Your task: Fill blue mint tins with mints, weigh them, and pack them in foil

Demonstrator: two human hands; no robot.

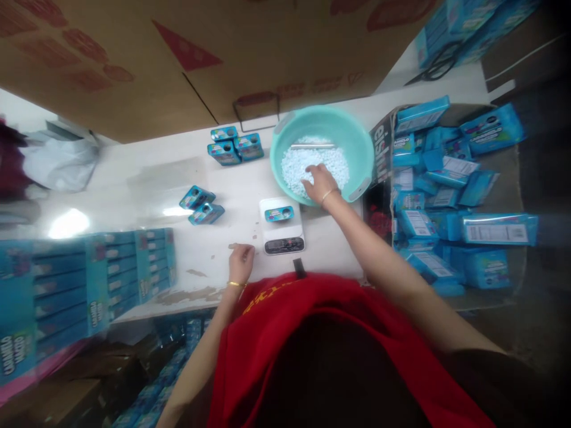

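Observation:
My right hand (322,184) reaches over the near rim of a turquoise plastic basin (363,148), fingers apart at the small pale blue candies (297,167) inside. A straight metallic edge lies across the far part of the candies. My left hand (241,263) rests on the table left of a white digital scale (282,232), its fingers curled together; I make out nothing in them. On the scale's platform sits a small blue candy tin or box (279,213) with a dark round spot on top. The scale display is too blurred to read.
Small blue packs (236,147) stand behind the scale, and two more packs (203,205) to its left. An open carton (508,297) of blue packets is at right. Blue display boxes (93,273) line the left. A large cardboard box (200,65) rises behind the basin.

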